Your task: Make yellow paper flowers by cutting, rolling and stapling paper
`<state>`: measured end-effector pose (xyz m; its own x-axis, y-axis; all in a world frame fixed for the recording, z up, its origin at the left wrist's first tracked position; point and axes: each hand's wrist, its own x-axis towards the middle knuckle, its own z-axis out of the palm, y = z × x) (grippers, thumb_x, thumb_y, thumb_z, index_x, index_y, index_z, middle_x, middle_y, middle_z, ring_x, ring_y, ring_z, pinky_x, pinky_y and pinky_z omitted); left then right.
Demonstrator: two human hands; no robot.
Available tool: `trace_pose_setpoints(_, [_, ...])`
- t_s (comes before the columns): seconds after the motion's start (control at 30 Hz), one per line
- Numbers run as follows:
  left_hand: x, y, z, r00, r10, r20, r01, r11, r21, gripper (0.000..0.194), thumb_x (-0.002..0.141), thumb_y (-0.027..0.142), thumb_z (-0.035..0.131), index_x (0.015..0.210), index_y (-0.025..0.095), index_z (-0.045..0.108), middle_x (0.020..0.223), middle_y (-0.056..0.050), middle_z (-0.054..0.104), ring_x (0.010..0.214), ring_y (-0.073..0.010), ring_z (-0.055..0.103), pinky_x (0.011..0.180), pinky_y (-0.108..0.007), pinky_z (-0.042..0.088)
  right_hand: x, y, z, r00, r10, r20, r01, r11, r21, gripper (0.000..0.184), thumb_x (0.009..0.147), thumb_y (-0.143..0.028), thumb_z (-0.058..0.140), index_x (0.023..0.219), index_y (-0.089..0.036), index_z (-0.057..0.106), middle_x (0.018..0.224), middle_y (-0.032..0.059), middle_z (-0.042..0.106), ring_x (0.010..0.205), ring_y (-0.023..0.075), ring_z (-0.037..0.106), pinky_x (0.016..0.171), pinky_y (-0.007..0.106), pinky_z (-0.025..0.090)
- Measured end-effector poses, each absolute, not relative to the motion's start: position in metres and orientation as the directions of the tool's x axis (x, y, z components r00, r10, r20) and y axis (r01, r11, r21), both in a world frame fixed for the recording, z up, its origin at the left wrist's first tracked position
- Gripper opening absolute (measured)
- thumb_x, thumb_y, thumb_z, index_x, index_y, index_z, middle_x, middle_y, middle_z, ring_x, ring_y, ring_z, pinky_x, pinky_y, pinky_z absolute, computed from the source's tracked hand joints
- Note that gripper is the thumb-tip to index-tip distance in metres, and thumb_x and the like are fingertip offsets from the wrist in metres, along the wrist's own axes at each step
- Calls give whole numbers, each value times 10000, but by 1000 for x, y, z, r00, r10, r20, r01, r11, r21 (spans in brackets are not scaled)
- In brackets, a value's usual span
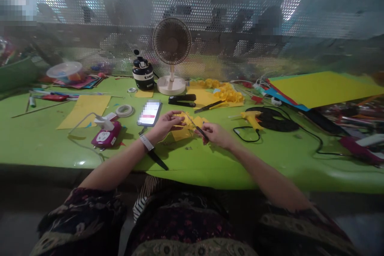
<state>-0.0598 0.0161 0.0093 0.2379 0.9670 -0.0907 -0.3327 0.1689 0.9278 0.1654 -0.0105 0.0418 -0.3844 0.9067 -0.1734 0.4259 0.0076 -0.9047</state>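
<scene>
My right hand (218,135) is closed around the dark handles of a pair of scissors (203,133), whose blades point up and left. Its blades reach a small piece of yellow paper (189,120) with ragged edges. My left hand (166,125) pinches that paper at its left side; the fingertips are partly hard to make out. Beneath both hands lie more yellow paper pieces (180,134) on the green table (192,168). A phone (150,113) with a lit screen rests just beyond my left hand.
Behind stand a fan (172,44) and a bottle (143,74). A stapler (182,100), yellow paper flowers (229,92), a yellow glue gun (252,119), a tape roll (124,110) and a purple power adapter (106,135) lie around. Coloured sheets (324,90) are stacked right.
</scene>
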Motion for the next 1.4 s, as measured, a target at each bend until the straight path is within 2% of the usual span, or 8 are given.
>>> trace_pose_setpoints(0.3, [-62,17,9,241,968,-78,-329,156,931,339,807,120,755,1110,150,607,825,-19,733,730,-128,733,674,-234,587,168,-8,41,-329,934,-137,416,13,-909,556,635,-691,784,689,-180,574,582,15,635,511,119,592,517,259,512])
trace_pose_setpoints(0.5, [-64,20,7,241,964,-109,-403,202,893,282,823,156,740,1073,162,608,911,-42,731,834,-177,755,711,-263,605,189,10,44,-212,974,-75,489,39,-871,569,688,-728,718,768,-177,600,655,45,678,464,96,501,421,239,408])
trace_pose_setpoints(0.7, [-62,22,12,213,953,-215,-487,294,823,198,942,294,592,1070,155,649,699,-4,647,846,-190,758,694,-247,607,214,29,45,-51,996,72,715,87,-693,544,712,-722,686,748,-189,585,701,56,685,514,141,549,475,279,413])
trace_pose_setpoints(0.8, [-64,24,7,243,956,-167,-484,269,833,175,913,215,626,1070,143,653,776,-23,689,886,-173,751,770,-251,609,223,36,47,12,990,139,800,74,-596,481,749,-664,682,742,-190,601,744,67,698,587,169,594,524,285,416])
trace_pose_setpoints(0.9, [-65,26,3,250,958,-141,-495,251,832,142,900,230,653,998,127,653,858,-55,728,908,-169,744,820,-268,608,230,41,49,67,981,181,861,35,-508,417,795,-602,663,753,-189,625,779,71,711,649,187,618,555,282,399])
trace_pose_setpoints(1.07, [-65,25,2,261,958,-116,-478,233,847,110,872,164,674,970,120,650,1040,-108,746,932,-152,731,889,-281,587,230,45,43,47,996,76,933,-16,-359,377,825,-553,645,758,-183,663,771,76,716,700,207,626,557,274,366])
trace_pose_setpoints(1.23, [-63,22,3,242,963,-116,-430,213,877,377,764,5,715,1113,135,651,965,-60,751,832,-108,714,791,-222,581,224,49,34,40,999,9,949,-35,-312,336,848,-507,647,858,-173,689,827,88,718,701,203,619,558,272,358])
trace_pose_setpoints(1.4, [-65,24,-1,245,965,-93,-409,189,892,427,733,66,786,1134,152,668,895,-27,742,756,-86,684,720,-200,560,225,53,30,61,995,85,963,-36,-268,371,834,-526,657,904,-167,715,947,117,705,726,201,616,566,274,365])
